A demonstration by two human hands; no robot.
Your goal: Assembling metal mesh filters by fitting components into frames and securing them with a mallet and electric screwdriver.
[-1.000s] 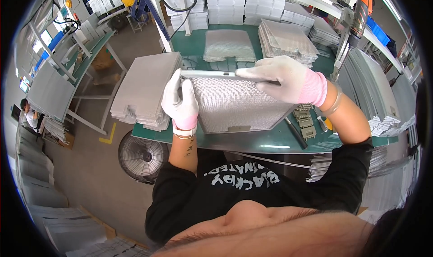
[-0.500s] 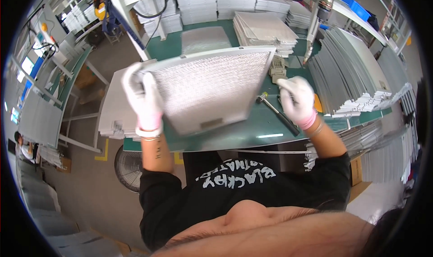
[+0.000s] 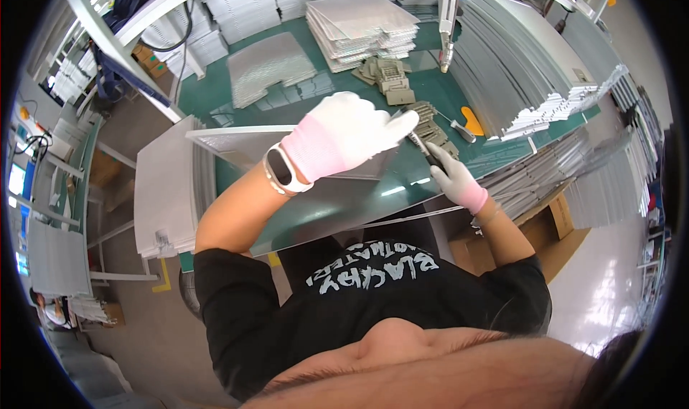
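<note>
My right hand [image 3: 458,182], in a white glove with a pink cuff, is closed round the dark handle of a hammer [image 3: 435,162]. The hammer points up and left, toward my left hand [image 3: 344,135]. That hand, gloved the same way, reaches across above a framed mesh panel [image 3: 247,149]. Its fingers curl under, out of sight, while one digit stretches to the hammer's upper end, which it partly hides. Whether it touches the hammer or holds something small, I cannot make out. My left hand and forearm cover much of the panel, which lies in front of me on the green table [image 3: 287,211].
Small beige plates [image 3: 391,82] lie in piles beyond the hammer, near an orange piece [image 3: 471,121]. A hanging power tool [image 3: 446,53] comes down nearby. Stacked panels stand right [image 3: 517,71], left [image 3: 169,186] and behind [image 3: 359,25]. A mesh sheet [image 3: 269,68] lies far left.
The panel has come down from its raised tilt to the table. My left hand has left its corner and moved right. My right hand has taken hold of the hammer. The view has shifted.
</note>
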